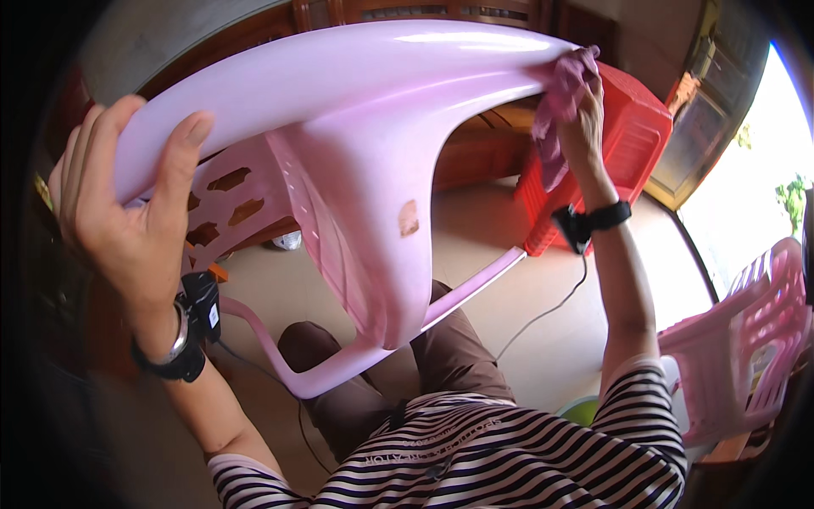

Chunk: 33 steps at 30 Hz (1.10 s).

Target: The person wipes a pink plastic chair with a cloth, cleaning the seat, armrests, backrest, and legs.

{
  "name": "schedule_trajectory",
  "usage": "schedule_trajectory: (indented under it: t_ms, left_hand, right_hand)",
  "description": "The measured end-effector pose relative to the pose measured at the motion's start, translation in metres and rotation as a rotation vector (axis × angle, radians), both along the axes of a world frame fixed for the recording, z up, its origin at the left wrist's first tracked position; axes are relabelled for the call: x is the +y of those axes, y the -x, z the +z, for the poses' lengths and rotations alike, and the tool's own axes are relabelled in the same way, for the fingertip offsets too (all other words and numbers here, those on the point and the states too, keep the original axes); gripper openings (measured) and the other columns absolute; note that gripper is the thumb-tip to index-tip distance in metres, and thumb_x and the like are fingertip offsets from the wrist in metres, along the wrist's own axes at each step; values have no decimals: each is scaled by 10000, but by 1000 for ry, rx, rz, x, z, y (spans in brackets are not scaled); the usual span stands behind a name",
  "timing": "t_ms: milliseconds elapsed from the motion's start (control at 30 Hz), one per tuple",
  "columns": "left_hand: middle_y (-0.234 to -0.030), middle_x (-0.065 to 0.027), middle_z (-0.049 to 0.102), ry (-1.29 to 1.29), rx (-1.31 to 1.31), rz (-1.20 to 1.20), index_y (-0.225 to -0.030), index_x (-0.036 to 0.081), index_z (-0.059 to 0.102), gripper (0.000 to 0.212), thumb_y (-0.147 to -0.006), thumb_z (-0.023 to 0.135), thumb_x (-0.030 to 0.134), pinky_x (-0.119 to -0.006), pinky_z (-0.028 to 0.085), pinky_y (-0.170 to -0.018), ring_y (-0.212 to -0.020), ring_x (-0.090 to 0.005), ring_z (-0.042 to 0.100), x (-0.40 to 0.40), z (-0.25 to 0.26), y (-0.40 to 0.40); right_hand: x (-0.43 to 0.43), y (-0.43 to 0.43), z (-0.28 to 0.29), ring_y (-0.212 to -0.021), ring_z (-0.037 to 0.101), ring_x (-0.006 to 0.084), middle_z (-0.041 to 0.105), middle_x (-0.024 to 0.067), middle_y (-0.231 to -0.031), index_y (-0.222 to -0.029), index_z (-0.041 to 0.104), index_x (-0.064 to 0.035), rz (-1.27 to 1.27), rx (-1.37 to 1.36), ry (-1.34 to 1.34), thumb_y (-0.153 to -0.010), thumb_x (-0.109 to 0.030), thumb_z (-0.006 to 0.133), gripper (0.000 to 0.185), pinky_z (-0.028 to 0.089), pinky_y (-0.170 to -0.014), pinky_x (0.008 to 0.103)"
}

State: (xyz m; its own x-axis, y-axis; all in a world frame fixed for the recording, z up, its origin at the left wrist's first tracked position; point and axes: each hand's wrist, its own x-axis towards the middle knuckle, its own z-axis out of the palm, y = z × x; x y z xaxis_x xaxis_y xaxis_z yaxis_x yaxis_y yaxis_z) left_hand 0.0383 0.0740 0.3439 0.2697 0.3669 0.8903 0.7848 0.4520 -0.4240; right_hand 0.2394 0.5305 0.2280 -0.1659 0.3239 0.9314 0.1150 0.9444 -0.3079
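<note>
A pink plastic chair (375, 146) is tilted in front of me, its lower part resting by my thighs. My left hand (127, 184) grips the broad rounded end of its long upper edge, thumb on the near side. At the other, narrower end my right hand (585, 121) holds a crumpled mauve cloth (563, 105) against the plastic. The cloth hides that tip, and part of it hangs down. A brownish patch (409, 219) marks the chair's side. Behind, a panel with cut-out holes (238, 191) shows. Both wrists wear black straps with small cabled devices.
A red plastic stool (636, 127) stands just beyond my right hand. More pink plastic chairs (738, 350) are at the right, near a green basin (579, 410). Wooden furniture (474, 153) lies behind, and an open doorway (750, 184) is at right. A thin cable (540, 312) trails across the tiled floor.
</note>
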Motion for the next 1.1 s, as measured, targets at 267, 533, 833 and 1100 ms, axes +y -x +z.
schedule_trajectory:
  t_ms: [267,533,833,1100]
  left_hand:
    - [-891,-140,685,-14,-117,37,-989,-30,699,317,-851,846,215,-388,488,-760,-815,-315,643,-16,-3,3]
    - [-871,-161,677,66,-81,-74,-1003,-61,685,368,-880,830,254,-359,528,-703,-748,-288,651,-17,8,23]
    - [-812,-129,621,-145,-31,-13,-876,-6,642,394,-842,809,350,-392,443,-749,-778,-300,584,9,-4,8]
    - [-788,-138,572,-167,25,-51,-853,2,622,411,-889,721,399,-424,383,-752,-762,-328,550,-1,-3,9]
  right_hand:
    - [-223,60,28,-1113,535,390,569,193,-1236,-1191,669,-27,278,-47,-388,-736,73,593,472,409,-997,461]
    - [-237,64,15,-1349,454,428,521,186,-1414,-1246,678,-72,408,-193,-653,-664,-239,793,616,384,-1090,573]
    - [-252,21,-110,-1411,492,234,602,42,-1431,-1326,661,-127,225,-714,-1257,-878,-223,570,467,405,-1143,404]
    - [-190,80,76,-1364,482,468,498,258,-1471,-1329,645,-43,245,-11,-476,-876,69,565,473,446,-1115,491]
